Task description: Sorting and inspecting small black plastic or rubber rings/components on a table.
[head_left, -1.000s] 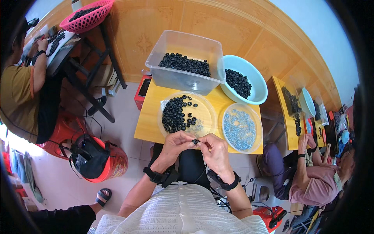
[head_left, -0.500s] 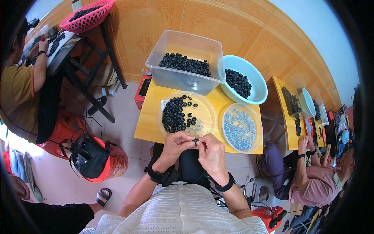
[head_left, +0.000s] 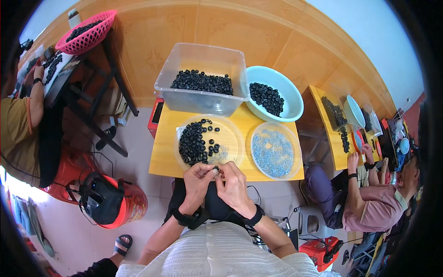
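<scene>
Over the near edge of the table, my left hand (head_left: 197,184) pinches a small black ring-shaped part (head_left: 216,169) between thumb and fingertips. My right hand (head_left: 236,185) meets it there with thumb and fingers closed; what these fingertips hold is too small to make out. Just beyond my hands lies a clear round tray (head_left: 233,138), with a heap of black ring-shaped parts (head_left: 191,143) on its left and a few thin metal bits (head_left: 222,152) near its front. To the right, another round tray (head_left: 299,159) holds many small bluish-silver pieces (head_left: 273,152).
A clear plastic bin (head_left: 203,102) and a light blue basin (head_left: 290,99), both with black parts, stand at the back of the yellow table (head_left: 161,159). A red bucket (head_left: 138,207) is on the floor at left. People sit at tables on both sides.
The view has shifted, so the table and bins sit a little further left. My hands still meet at the black part, with the right hand's fingers now lower and slightly turned.
</scene>
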Demonstrator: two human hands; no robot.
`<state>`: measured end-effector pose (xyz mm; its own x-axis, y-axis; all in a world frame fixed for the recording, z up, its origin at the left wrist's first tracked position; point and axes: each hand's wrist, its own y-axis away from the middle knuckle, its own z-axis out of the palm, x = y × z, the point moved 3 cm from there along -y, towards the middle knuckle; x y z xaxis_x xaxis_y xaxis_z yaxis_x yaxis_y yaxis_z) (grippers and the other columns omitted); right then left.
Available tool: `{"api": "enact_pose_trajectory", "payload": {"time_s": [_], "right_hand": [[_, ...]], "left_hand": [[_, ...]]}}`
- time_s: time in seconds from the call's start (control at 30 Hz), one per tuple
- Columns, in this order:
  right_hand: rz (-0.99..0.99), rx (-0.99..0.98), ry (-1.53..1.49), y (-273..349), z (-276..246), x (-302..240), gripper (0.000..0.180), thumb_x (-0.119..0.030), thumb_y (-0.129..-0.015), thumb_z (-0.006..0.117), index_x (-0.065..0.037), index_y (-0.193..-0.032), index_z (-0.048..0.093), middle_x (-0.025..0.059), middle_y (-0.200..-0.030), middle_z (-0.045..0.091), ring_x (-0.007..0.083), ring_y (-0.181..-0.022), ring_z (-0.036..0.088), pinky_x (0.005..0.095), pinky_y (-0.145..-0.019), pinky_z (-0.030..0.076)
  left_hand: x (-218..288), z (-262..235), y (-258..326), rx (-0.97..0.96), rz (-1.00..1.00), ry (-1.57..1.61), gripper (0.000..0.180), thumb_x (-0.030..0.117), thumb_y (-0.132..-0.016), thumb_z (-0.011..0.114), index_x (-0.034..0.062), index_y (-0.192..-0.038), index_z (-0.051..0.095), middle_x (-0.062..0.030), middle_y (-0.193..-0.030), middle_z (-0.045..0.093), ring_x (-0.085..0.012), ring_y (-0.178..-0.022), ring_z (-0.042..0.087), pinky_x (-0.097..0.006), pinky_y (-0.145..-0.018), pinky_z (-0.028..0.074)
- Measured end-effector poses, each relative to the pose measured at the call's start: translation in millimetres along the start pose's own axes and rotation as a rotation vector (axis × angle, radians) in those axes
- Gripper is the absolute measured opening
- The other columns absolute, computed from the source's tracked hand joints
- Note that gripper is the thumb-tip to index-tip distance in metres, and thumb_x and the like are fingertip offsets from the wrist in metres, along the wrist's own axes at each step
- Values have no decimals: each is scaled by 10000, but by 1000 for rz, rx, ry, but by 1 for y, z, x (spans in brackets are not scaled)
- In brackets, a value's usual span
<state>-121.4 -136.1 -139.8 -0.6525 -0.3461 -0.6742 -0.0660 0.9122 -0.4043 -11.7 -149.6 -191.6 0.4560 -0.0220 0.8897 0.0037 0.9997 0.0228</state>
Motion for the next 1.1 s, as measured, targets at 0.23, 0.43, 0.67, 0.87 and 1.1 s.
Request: {"api": "enact_pose_trajectory", "payload": {"time_s": [0.23,0.43,0.67,0.87,1.1], "right_hand": [[-18,38,52,6,7,11,246,18,-643,654,6,-854,529,145,-759,509,321,-673,551,373,-572,445],[-21,-16,76,2,-4,13,213,-1,-656,645,-3,-827,519,142,-744,497,335,-690,539,398,-579,436],[-6,-165,95,4,-3,18,127,-14,-707,567,20,-780,469,181,-780,479,367,-774,521,438,-642,438],[-47,-159,121,5,0,22,144,-18,-700,599,11,-782,484,173,-742,496,363,-706,536,418,-606,441],[47,-211,15,-15,-9,37,150,-43,-716,573,10,-852,535,208,-795,551,377,-771,557,437,-647,450]], "left_hand": [[-9,-3,1,54,-166,58,84,-50,-765,614,0,-823,582,-52,-818,620,-97,-754,594,-212,-696,483],[-3,-1,0,-49,-292,-85,104,65,-840,571,-9,-907,602,-36,-835,622,-86,-754,585,-212,-685,487],[-11,-6,-2,-261,-302,-400,231,147,-880,527,-42,-801,634,-34,-705,618,-65,-662,563,-216,-632,483],[-18,-9,-3,-211,-320,-356,246,162,-871,546,-44,-775,642,-31,-666,618,-68,-615,559,-206,-587,463],[-11,-10,-5,-176,-404,-263,219,185,-866,558,-7,-940,636,-38,-771,634,-81,-678,577,-207,-628,470]]}}
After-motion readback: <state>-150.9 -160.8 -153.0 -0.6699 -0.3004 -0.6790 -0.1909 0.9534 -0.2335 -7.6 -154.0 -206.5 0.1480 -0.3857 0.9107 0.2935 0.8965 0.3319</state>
